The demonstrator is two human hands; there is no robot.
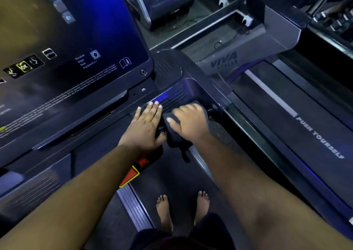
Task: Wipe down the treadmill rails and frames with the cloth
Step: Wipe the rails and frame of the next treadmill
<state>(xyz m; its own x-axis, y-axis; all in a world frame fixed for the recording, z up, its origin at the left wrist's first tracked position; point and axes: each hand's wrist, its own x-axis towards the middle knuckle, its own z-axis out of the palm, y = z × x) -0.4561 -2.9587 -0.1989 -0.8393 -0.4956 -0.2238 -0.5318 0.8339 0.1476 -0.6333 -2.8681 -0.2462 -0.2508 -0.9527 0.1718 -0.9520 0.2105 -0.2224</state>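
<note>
The right hand [189, 121] lies palm-down on a dark grey folded cloth [174, 135], its fingers [172, 120] curled over the fabric and pressing it onto the dark plastic frame of the treadmill [183, 91] at the right end of the console ledge — one loose end of the cloth hangs off below the wrist. Just beside it, the left hand [146, 126] rests flat on the same ledge with its fingers [152, 107] straight, slightly spread and holding nothing, their tips at the slotted vent lit by a blue glow. Above the left hand rises the large glossy black console screen [76, 39] with white text and small icons. Under the left forearm sits a red and orange safety tab with a yellow border [133, 171]. Lower down, two bare feet [164, 211] stand on the black running belt [172, 179], between ribbed grey side rails [133, 207]. To the right runs a neighbouring treadmill deck printed with "PUSH YOURSELF" [321, 137].
</note>
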